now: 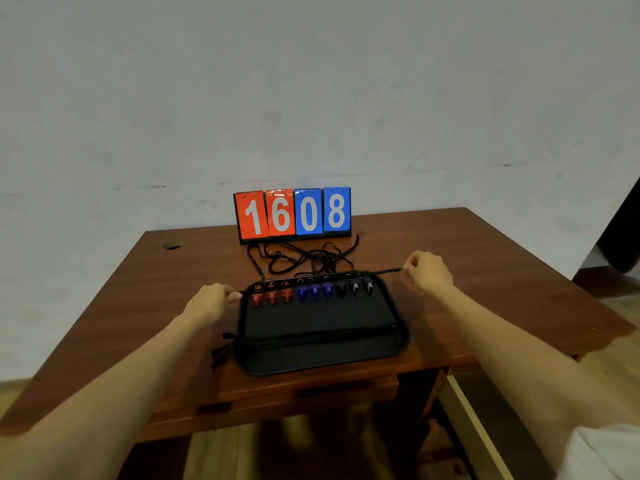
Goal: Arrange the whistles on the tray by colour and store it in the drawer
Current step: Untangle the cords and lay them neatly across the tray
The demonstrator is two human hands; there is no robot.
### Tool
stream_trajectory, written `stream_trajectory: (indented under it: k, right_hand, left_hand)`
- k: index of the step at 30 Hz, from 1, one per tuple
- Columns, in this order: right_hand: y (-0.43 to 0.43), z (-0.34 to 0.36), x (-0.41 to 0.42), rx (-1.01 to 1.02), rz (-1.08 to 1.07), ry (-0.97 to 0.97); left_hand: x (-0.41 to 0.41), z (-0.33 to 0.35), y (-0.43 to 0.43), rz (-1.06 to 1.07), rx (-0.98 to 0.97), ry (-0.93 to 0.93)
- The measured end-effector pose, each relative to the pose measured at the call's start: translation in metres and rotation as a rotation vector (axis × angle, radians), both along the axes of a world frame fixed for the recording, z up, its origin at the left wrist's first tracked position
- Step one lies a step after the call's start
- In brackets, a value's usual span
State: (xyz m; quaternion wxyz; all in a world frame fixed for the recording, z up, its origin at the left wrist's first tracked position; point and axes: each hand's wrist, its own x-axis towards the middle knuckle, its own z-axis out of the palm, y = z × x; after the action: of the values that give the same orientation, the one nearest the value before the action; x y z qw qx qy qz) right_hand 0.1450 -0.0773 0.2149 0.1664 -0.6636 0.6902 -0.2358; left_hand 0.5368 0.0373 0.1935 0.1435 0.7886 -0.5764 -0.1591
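Note:
A black tray [322,355] lies on the wooden table near its front edge. Along its far rim sit three red whistles [272,297], three blue whistles [314,291] and three black whistles [355,287], in that order from left to right. A black cord [381,271] is stretched taut over that row. My left hand [211,303] pinches its left end at the tray's left corner. My right hand [429,271] pinches its right end just past the right corner. Other cords lie bundled across the tray's near part [311,336].
A flip scoreboard [293,213] reading 1608 stands at the table's far edge against the wall. A tangle of black lanyards [304,259] lies between it and the tray. A closed drawer front [294,396] sits under the table's near edge.

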Motion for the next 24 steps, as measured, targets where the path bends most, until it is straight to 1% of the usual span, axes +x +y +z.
stream_trajectory:
  k: [4, 8, 12, 17, 21, 24]
  right_hand:
    - [0.010, -0.021, -0.004, 0.056, 0.018, 0.049]
    - [0.017, -0.036, -0.009, 0.136, 0.024, 0.052]
    - [0.024, -0.048, -0.015, 0.180, 0.046, 0.013]
    - [0.032, -0.062, -0.016, 0.212, 0.094, -0.008]
    - [0.033, -0.066, -0.018, 0.225, 0.131, -0.002]
    - [0.033, -0.068, -0.019, 0.214, 0.145, -0.002]
  left_hand:
    - [-0.008, -0.009, 0.005, -0.017, 0.083, -0.013]
    - [-0.012, -0.023, 0.011, 0.074, 0.035, 0.014]
    - [-0.010, -0.031, 0.018, 0.105, 0.000, -0.065]
    - [-0.009, -0.043, 0.023, 0.175, -0.027, -0.111]
    - [-0.011, -0.048, 0.028, 0.169, -0.027, -0.245]
    - [-0.011, -0.050, 0.030, 0.181, -0.009, -0.286]
